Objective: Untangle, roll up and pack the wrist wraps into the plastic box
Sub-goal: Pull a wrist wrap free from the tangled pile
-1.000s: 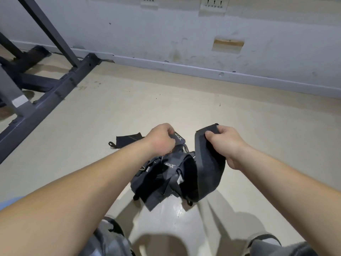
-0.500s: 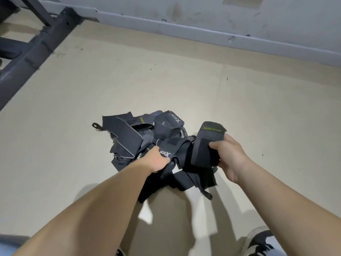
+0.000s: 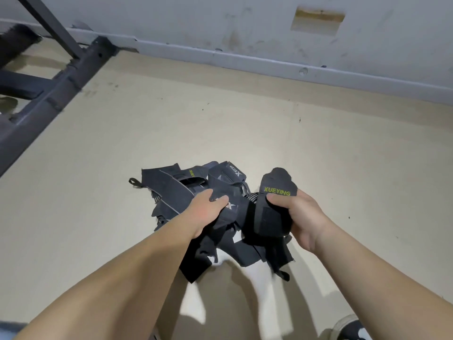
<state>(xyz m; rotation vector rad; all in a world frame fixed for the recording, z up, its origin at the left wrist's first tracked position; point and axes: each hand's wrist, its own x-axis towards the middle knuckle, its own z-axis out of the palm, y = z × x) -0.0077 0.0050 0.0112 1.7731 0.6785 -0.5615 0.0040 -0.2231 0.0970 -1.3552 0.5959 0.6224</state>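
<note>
A tangled heap of black wrist wraps (image 3: 171, 190) lies on the beige floor in front of me. My left hand (image 3: 204, 212) grips a strap from the middle of the heap, thumb and fingers pinched on the fabric. My right hand (image 3: 297, 217) holds a separate black wrap (image 3: 274, 204) with yellow "XUEYING" lettering, fingers curled round its folded end. That wrap's tail runs down into the tangle. No plastic box is in view.
A dark metal rack frame (image 3: 49, 94) stands on the floor at the far left. The grey wall with its baseboard (image 3: 269, 62) runs across the back. A shoe (image 3: 353, 330) shows at the bottom right. Bare floor (image 3: 343, 155) surrounds the heap.
The bundle came down from mid-air onto the floor. Since half a second ago both hands keep their grips and the camera has tilted up slightly.
</note>
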